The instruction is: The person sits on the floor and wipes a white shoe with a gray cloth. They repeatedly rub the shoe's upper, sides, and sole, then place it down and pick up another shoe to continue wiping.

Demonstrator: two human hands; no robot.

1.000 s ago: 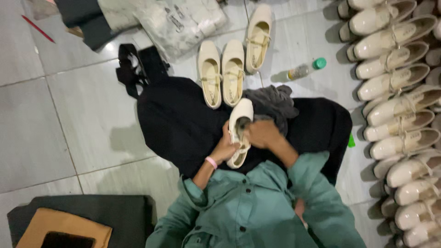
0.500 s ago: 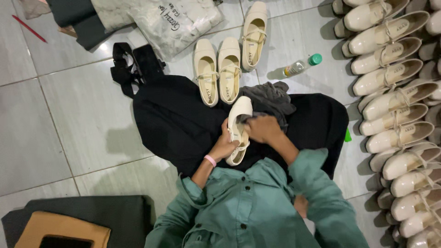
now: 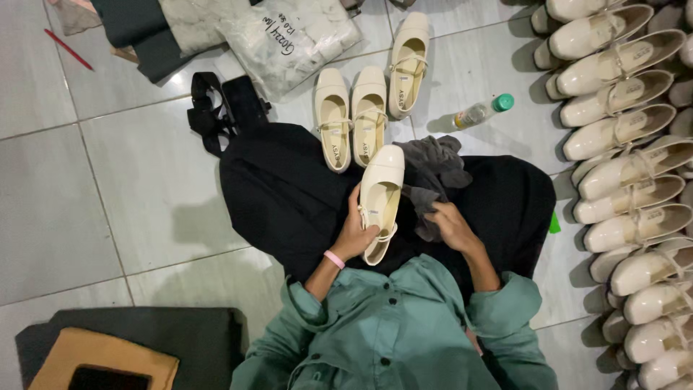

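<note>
On your lap, your left hand [image 3: 359, 235] grips a cream strap shoe [image 3: 380, 195]; your right hand [image 3: 447, 220] seems to clutch the grey cloth [image 3: 433, 170], wiping probably unfinished.

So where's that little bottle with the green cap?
In the head view the bottle lies on its side on the tiled floor, upper right of centre, between the single cream shoe and the long row of shoes.
</note>
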